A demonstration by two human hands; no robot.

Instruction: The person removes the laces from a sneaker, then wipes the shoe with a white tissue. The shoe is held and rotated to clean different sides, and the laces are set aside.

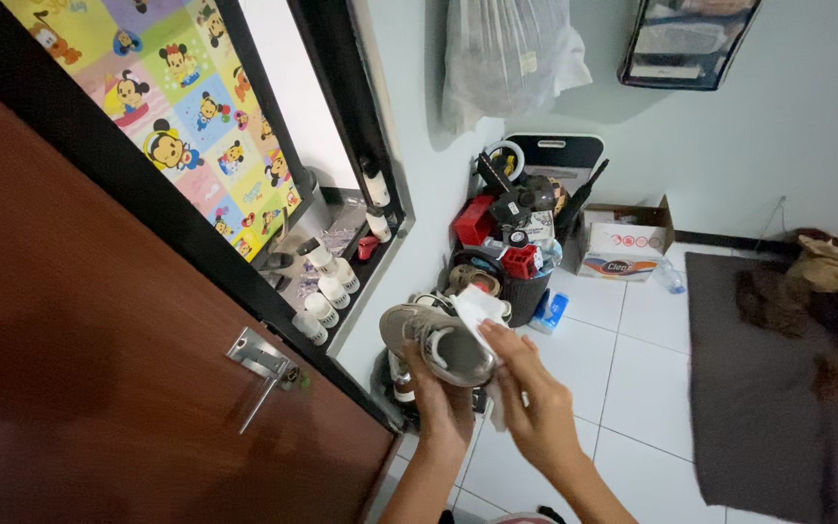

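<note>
- A brown wooden door (99,369) fills the left side, with a metal lever handle (262,361) near its edge.
- Beside it hangs a colourful cartoon-patterned panel (186,107) in a black frame, next to a bright window (293,87).
- On the window sill (366,260) stand several small white bottles (327,286) in a row, with a small red item (368,246) near them.
- The left hand (441,406) grips a grey sneaker (435,340) from below, fingers closed around its heel end; the shoe is held in the air above the floor, its sole turned toward the camera.
- The right hand (533,408) presses a white cloth (477,309) against the sneaker's sole, fingers curled down on the cloth.
- Below the hands, against the wall, more shoes sit on the floor, partly hidden.
- Behind the sneaker a dark basket (526,291) is crammed with odds and ends, among them a red box (474,221) and a red cube-like object (520,260).
- A blue and white packet (550,312) lies on the white tiled floor (632,369) just beside the basket.
- A clear plastic bag (506,53) hangs on the pale wall above.
- A cardboard box (625,243) stands against the back wall, with a plastic bottle (669,279) lying near it.
- A dark grey mat (758,388) covers the floor on the right, with a heap of brown and tan fabric (826,291) on its far end.
</note>
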